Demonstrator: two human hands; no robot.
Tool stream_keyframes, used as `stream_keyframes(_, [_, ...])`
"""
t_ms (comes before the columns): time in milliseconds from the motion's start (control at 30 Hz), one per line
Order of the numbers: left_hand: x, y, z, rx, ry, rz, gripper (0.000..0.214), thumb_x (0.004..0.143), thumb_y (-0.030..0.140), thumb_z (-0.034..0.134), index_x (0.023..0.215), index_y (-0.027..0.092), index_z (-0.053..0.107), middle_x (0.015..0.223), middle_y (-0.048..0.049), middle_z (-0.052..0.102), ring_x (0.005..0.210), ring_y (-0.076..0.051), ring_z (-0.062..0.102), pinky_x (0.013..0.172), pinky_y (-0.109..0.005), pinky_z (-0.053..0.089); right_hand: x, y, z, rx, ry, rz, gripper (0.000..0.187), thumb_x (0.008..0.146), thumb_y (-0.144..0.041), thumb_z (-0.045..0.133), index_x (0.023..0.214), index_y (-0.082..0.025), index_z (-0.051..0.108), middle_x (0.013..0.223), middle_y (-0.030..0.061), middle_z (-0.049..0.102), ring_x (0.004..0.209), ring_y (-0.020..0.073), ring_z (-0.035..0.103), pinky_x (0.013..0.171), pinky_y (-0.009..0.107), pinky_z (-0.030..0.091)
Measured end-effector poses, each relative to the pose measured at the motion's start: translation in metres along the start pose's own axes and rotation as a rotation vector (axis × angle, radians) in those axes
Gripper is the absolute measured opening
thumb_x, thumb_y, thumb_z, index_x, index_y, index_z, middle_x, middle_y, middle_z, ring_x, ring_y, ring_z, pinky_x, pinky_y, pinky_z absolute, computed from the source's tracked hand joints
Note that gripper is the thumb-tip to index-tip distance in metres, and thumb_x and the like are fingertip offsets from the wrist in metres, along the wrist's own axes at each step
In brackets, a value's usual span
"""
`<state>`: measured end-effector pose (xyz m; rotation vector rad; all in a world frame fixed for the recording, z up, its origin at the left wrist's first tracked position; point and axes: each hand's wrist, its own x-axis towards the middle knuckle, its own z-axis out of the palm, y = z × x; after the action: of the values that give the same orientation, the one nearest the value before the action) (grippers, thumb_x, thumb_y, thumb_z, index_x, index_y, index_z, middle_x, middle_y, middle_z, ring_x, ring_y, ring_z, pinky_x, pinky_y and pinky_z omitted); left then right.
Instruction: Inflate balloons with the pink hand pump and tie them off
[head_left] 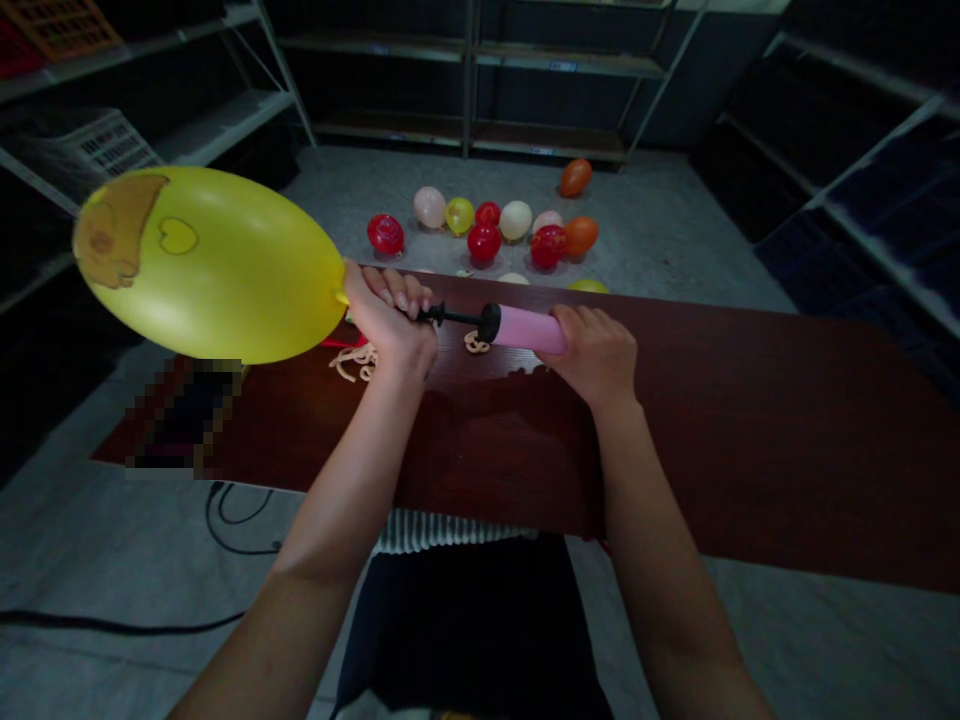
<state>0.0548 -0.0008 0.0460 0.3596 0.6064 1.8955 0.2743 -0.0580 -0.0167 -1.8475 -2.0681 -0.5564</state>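
A storeroom, by its bare metal shelving along the walls, plastic crates and concrete floor.

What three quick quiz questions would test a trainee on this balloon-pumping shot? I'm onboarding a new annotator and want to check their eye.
1. Which hand grips the pink pump?
2. True or false: the yellow balloon lies flat and empty on the table.
3. Where are the other inflated balloons: A on the shelves, B on the floor beyond the table, C in a crate?

Key
1. The right hand; the left hand pinches the balloon's neck at the pump's black nozzle.
2. False: it is inflated and held up above the table's left end.
3. B.
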Motion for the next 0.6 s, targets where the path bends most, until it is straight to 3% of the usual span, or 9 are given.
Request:
stream_keyframes(133, [0.006, 0.014, -0.004, 0.007, 0.009, 0.052, 0.058, 0.107, 0.040, 0.036, 0.055, 0.020, 0.020, 0.044, 0.0046, 0.020, 0.036, -0.009, 0.019, 0.043, -0.027, 0.022, -0.002, 0.021, -0.001, -0.049, 0.039, 0.056, 0.035, 0.089, -0.045, 0.058, 0.113, -0.020, 0.065, 0.099, 0.0113, 0.069, 0.092, 0.0284, 0.057, 0.077, 0.038, 0.035])
stream_keyframes(267, [0.020, 0.025, -0.018, 0.111, -0.005, 0.060, 0.058, 0.104, 0.047, 0.040, 0.055, 0.020, 0.028, 0.043, 0.0028, 0.027, 0.037, -0.010, 0.027, 0.046, -0.028, 0.027, -0.004, 0.031, -0.002, -0.041, 0.058, 0.104, 0.037, 0.090, -0.045, 0.057, 0.115, -0.018, 0.064, 0.105, 0.0135, 0.068, 0.096, 0.0305, 0.057, 0.082, 0.040, 0.036])
stream_keyframes(367, [0.027, 0.025, -0.026, 0.060, -0.057, 0.052, 0.058, 0.104, 0.050, 0.039, 0.054, 0.020, 0.032, 0.043, 0.0019, 0.029, 0.036, -0.010, 0.029, 0.045, -0.029, 0.026, -0.006, 0.031, -0.002, -0.023, 0.048, 0.116, 0.037, 0.090, -0.045, 0.057, 0.114, -0.017, 0.064, 0.106, 0.0144, 0.068, 0.096, 0.0306, 0.056, 0.080, 0.040, 0.037])
stream_keyframes(600, [0.005, 0.008, -0.010, 0.065, -0.019, 0.028, 0.062, 0.103, 0.060, 0.037, 0.056, 0.020, 0.027, 0.042, 0.0029, 0.025, 0.037, -0.010, 0.023, 0.044, -0.027, 0.026, -0.007, 0.023, -0.002, -0.014, 0.015, 0.095, 0.032, 0.086, -0.040, 0.061, 0.107, -0.017, 0.064, 0.103, 0.0130, 0.069, 0.093, 0.0295, 0.058, 0.074, 0.037, 0.037])
